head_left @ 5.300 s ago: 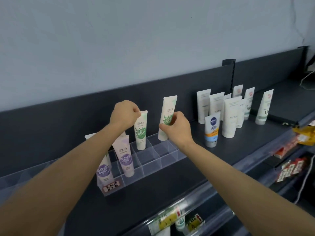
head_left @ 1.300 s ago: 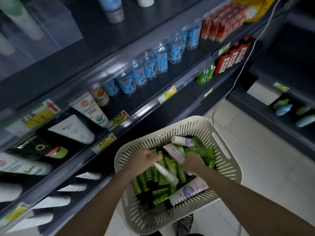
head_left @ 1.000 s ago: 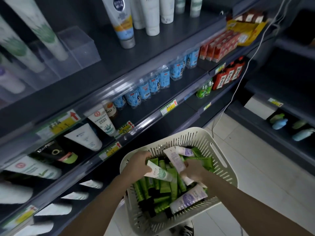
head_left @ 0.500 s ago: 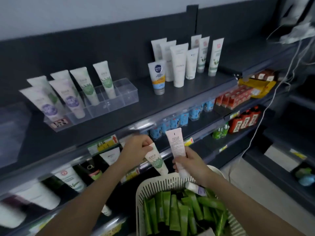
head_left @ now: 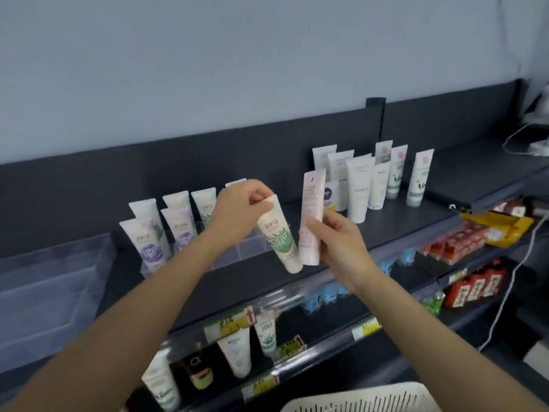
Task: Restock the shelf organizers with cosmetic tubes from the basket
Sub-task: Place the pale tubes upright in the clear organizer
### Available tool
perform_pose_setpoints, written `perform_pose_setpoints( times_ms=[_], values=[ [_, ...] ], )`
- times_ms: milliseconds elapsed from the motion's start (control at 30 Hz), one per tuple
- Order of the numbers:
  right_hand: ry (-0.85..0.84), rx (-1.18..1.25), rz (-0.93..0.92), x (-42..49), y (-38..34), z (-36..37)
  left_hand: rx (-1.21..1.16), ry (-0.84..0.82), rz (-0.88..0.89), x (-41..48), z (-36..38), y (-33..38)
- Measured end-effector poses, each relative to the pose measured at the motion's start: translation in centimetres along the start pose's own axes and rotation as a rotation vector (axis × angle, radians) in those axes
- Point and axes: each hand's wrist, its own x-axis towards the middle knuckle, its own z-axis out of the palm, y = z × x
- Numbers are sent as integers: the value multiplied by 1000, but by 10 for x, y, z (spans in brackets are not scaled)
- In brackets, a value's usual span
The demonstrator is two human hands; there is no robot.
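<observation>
Pinching the crimped top of the green-print tube (head_left: 279,237), the left hand (head_left: 240,209) lets it hang; the right hand (head_left: 337,243) curls round the pink tube (head_left: 310,209), low. Both are at about 12 o'clock from the basket (head_left: 341,403). They look light, soft (maybe slippery): grip the stiffer ends.

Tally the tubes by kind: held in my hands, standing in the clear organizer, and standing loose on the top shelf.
Held: 2, green-label tube, pink tube
Organizer tubes: 6
Loose shelf tubes: 8
Total: 16
</observation>
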Motion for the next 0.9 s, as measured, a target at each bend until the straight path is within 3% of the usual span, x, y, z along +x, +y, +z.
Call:
perform_pose_setpoints(
  times_ms=[300, 533, 900],
  values=[
    [234, -167, -76, 78, -12, 45, 103, 89, 60, 107, -41, -23],
    [409, -300, -77, 100, 4, 56, 239, -9, 37, 155, -9, -64],
    [424, -320, -37, 109, 29, 68, 463, -233, 68, 167, 19, -93]
  ],
)
